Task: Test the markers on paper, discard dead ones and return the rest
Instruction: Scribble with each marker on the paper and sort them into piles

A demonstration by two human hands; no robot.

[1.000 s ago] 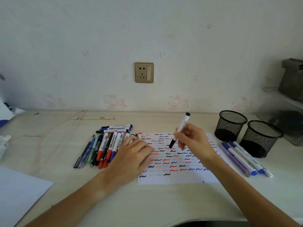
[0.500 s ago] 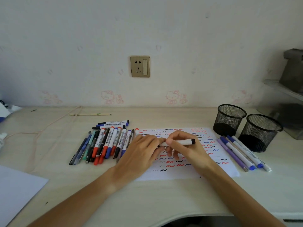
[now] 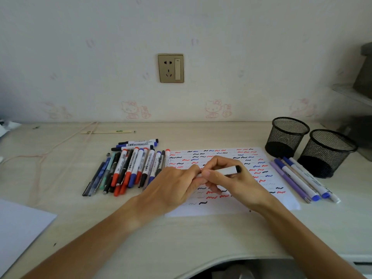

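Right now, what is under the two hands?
The paper with red, blue and black squiggles lies under the left hand and right hand, which hold a marker. Marks beneath them are covered.

Two mesh cups point(image 3: 286, 136) are standing at the right. Four or five pens point(image 3: 298, 178) are lying beside them. One marker point(image 3: 228, 170) is being held. The left pile point(image 3: 128, 168) is holding roughly eighteen; overlaps are blocking an exact count. Two sheets point(image 3: 281, 196) are lying flat.
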